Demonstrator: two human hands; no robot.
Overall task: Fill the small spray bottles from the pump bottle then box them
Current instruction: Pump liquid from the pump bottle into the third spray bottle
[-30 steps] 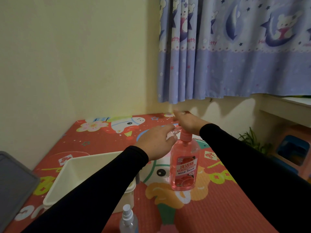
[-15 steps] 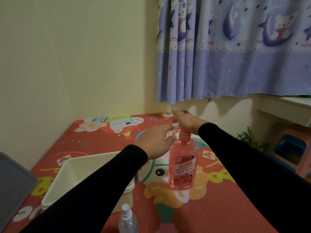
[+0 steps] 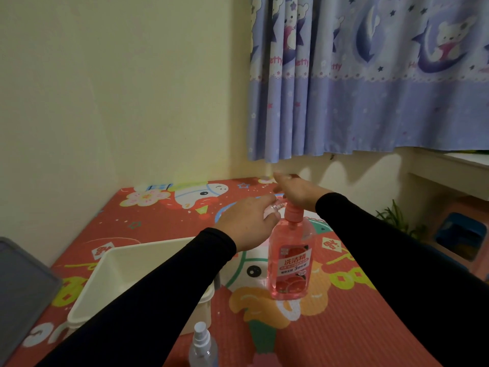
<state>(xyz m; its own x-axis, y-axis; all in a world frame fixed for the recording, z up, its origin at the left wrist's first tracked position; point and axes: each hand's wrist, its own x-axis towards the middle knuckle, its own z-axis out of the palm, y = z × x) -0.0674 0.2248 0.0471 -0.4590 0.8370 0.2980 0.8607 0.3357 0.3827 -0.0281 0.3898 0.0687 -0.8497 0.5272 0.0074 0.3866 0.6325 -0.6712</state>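
One translucent pink pump bottle (image 3: pixel 289 263) stands upright on the ribbed red cartoon-printed surface (image 3: pixel 344 327). Right hand (image 3: pixel 299 192) lies flat on its pump, fingers straight. Left hand (image 3: pixel 247 225) curls round a clear small spray bottle (image 3: pixel 275 209) at the spout. Another spray bottle (image 3: pixel 202 345) stands near a smooth cream plastic box (image 3: pixel 113 276).

The pump bottle (image 3: pixel 290 263) stands on the mat (image 3: pixel 330 327) at my 12 o'clock. My right hand (image 3: pixel 297 193) lies on its pump head; my left hand (image 3: pixel 247 225), at its 9 o'clock, holds a small bottle (image 3: pixel 275 209) to the spout. The tub (image 3: pixel 111 276) sits at 9 o'clock. A spray bottle (image 3: pixel 202 345) stands nearest me, at 6.
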